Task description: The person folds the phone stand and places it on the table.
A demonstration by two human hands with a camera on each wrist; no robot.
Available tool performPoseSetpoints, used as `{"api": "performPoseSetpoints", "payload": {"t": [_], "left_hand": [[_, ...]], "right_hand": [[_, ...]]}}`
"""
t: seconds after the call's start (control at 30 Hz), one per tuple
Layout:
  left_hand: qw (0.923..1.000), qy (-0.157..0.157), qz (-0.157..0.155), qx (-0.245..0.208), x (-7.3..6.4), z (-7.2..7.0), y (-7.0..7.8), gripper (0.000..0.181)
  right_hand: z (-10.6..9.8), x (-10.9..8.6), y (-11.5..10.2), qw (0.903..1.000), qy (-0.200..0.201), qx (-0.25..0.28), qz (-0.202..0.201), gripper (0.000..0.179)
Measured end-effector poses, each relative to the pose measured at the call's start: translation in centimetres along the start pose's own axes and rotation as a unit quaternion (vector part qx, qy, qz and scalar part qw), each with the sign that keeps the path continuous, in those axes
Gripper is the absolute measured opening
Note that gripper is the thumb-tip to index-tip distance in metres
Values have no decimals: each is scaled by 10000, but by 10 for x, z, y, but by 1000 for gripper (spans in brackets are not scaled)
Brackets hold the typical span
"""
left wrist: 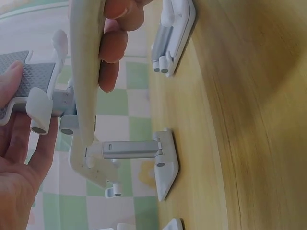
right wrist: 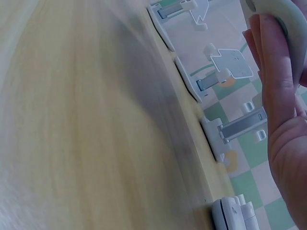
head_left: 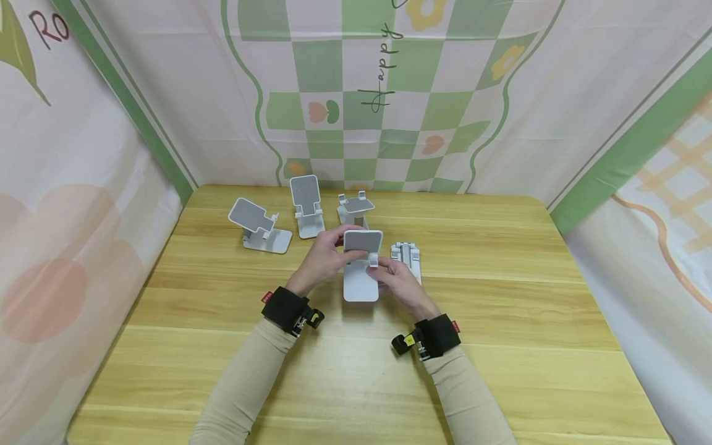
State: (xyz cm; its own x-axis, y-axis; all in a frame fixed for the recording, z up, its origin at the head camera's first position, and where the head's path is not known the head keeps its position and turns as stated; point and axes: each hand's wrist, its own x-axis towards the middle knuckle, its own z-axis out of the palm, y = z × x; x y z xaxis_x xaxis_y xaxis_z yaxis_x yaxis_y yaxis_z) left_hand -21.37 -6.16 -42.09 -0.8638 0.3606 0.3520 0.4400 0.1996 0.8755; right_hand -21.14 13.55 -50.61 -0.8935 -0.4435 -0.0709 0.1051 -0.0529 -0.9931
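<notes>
Both hands hold a white phone stand [head_left: 360, 285] with a grey pad, its upper plate angled up from the base, over the middle of the table. My left hand [head_left: 325, 256] pinches the upper plate, the thumb lying on the grey pad [left wrist: 41, 76] in the left wrist view. From the other side, my right hand [head_left: 402, 284] grips the base, its thumb near a small lip of the stand. Fingers of the right hand [left wrist: 113, 48] lie along the underside of the base [left wrist: 85, 62]. In the right wrist view the stand [right wrist: 290, 21] shows only partly.
Three unfolded phone stands stand behind the hands: one at left [head_left: 253, 216], one in the middle [head_left: 305, 196] and one [head_left: 358, 205] behind the held stand. A folded stand [head_left: 413, 259] lies beside the right hand. Patterned cloth [head_left: 211, 111] encloses the wooden table [head_left: 517, 296].
</notes>
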Motion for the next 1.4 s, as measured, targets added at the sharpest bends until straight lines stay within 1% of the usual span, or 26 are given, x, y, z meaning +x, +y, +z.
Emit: {"api": "performPoseSetpoints", "payload": {"t": [0.07,0.37,0.7,0.93,1.17,1.4], "left_hand": [[10000,22,-1,22,0,0,2,36],[9998,159,78,97,0,2,0,34],[9991,282,115,290,1,4,0,31],[9983,392,224,369,8,11,-39,33],[9983,374,271,362,7,10,-40,32],[9990,267,134,321,7,10,-40,32]], "right_hand": [[0,0,0,10000,-40,27,7,46],[0,0,0,9999,-155,36,-42,46],[-1,0,2,9999,-158,-20,-3,45],[-1,0,3,9998,-181,-16,33,45],[0,-1,2,9999,-124,-36,49,45],[0,-1,4,9999,-102,75,-7,44]]}}
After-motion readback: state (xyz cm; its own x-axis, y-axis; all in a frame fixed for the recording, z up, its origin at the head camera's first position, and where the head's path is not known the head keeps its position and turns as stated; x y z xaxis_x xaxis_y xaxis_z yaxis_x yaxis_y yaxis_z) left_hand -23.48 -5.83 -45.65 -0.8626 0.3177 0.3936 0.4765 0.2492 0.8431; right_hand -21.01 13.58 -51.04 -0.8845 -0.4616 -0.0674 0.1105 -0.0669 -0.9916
